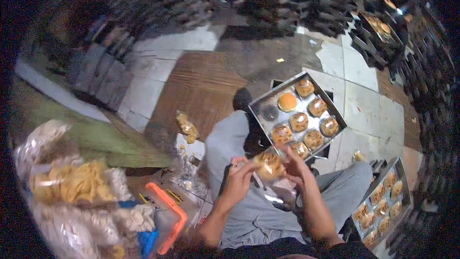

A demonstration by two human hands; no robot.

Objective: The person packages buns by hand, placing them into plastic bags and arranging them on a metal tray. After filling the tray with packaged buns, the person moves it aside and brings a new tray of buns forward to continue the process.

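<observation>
Both my hands meet over my lap around a bun in a clear plastic bag (269, 164). My left hand (238, 181) grips the bag from the left and my right hand (295, 169) holds it from the right. Just beyond my hands a metal tray (261, 105) rests across my knee, carrying several golden round buns (299, 121). My legs in grey trousers (225, 139) are spread on the floor.
A second tray with buns (405, 187) lies at the lower right. An orange-rimmed crate (170, 211) and large bags of pale snacks (72, 182) fill the lower left. A wrapped bun (187, 127) sits on the wooden floor. Dark stacked trays (306, 5) line the back.
</observation>
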